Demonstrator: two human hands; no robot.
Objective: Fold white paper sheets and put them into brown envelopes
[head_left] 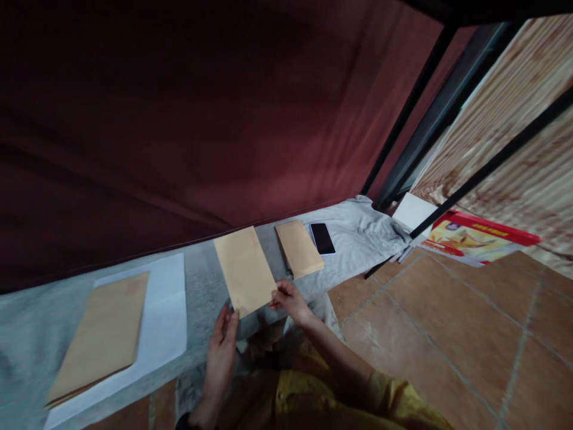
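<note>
A tan envelope (245, 270) lies lengthwise on the grey cloth-covered surface (206, 292), its near end over the front edge. My left hand (222, 345) pinches its near left corner, fingers closed on it. My right hand (290, 300) grips its near right corner between thumb and fingers. A stack of similar tan envelopes (299, 248) lies just to the right. Further left a larger tan envelope (104, 334) rests on a white sheet (168, 310).
A dark phone (322, 238) lies face up beside the stack. A dark red curtain (179, 119) hangs behind the surface. At right are black metal bars (447, 101), a white pad (414, 211), a red and yellow box (474, 237) and tiled floor (447, 334).
</note>
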